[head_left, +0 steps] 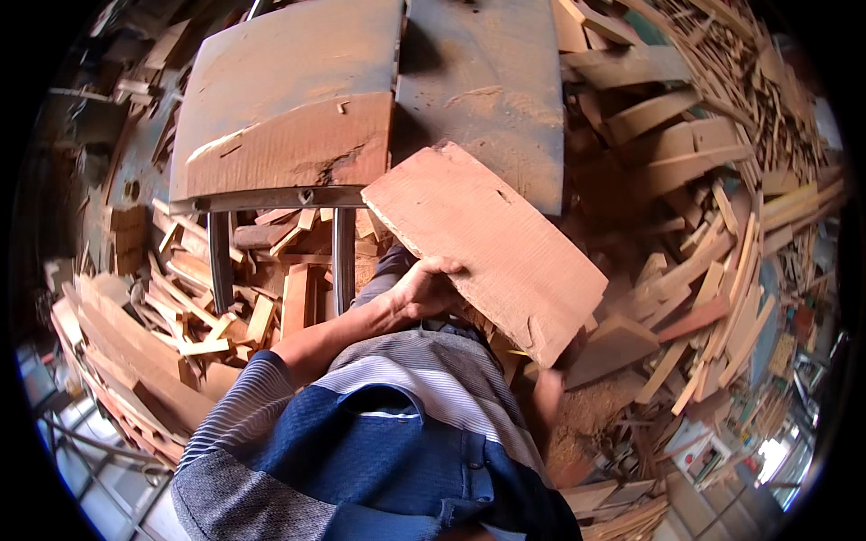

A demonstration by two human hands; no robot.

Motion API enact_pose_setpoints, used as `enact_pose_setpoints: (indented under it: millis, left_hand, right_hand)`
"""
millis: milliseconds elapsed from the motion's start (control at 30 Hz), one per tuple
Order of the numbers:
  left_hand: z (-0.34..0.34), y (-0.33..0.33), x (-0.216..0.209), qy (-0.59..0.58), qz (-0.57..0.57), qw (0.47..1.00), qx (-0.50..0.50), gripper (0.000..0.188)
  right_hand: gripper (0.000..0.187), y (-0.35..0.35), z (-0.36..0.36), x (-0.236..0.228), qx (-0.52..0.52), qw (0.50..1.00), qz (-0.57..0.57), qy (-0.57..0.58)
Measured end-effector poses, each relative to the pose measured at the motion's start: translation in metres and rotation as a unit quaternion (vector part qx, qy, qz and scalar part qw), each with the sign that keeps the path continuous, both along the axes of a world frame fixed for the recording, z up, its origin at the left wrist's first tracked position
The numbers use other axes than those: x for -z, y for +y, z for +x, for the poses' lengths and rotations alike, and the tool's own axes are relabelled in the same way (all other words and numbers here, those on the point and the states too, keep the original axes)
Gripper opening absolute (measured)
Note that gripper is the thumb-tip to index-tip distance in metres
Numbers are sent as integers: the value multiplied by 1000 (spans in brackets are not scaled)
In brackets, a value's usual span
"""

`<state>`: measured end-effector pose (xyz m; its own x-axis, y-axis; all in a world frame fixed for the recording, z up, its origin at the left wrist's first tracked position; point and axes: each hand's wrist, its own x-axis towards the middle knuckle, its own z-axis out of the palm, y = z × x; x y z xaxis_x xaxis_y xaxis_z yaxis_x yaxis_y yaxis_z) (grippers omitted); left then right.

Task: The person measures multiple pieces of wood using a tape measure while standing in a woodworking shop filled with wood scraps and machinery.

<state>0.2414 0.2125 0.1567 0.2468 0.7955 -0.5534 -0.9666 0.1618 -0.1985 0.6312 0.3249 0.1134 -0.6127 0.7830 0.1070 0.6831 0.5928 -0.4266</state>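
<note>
A thick, rough-sawn wooden board [496,243] is held tilted in front of my body, its upper left part over the edge of the metal saw table. My left hand [428,287] grips its near left edge, with the thumb on the face and the other fingers hidden underneath. At the board's lower right end is my right hand [552,374], closed against the corner; its fingers are blurred and mostly behind the wood. On the left part of the machine table [289,54] lies another reddish wooden piece [298,144] with a curved far edge and a dark crack.
The table's right plate [487,72] carries sawdust, and a gap separates it from the left one. Two metal bars [344,261] run below. Offcuts [198,288] are heaped at left, long boards [135,347] beside them. More scrap wood [695,288] and sawdust [586,419] lie at right.
</note>
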Motion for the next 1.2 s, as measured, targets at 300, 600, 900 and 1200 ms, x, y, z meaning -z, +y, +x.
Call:
enact_pose_setpoints:
  millis: [300, 600, 900, 1200]
  left_hand:
    - [-13, 2, 26, 0, 17, 1000, 20, 64]
    - [-23, 35, 60, 14, 34, 990, 134, 52]
    - [-37, 42, 96, 110, -17, 977, 179, 45]
    - [-24, 1, 139, 163, -44, 964, 207, 31]
  right_hand:
    - [74, -26, -72, -88, 412, 551, -503, 523]
    - [58, -66, -62, -70, 482, 649, -444, 385]
    - [46, -89, -125, -37, 494, 661, -464, 323]
    - [52, -88, -151, -16, 436, 728, -493, 190]
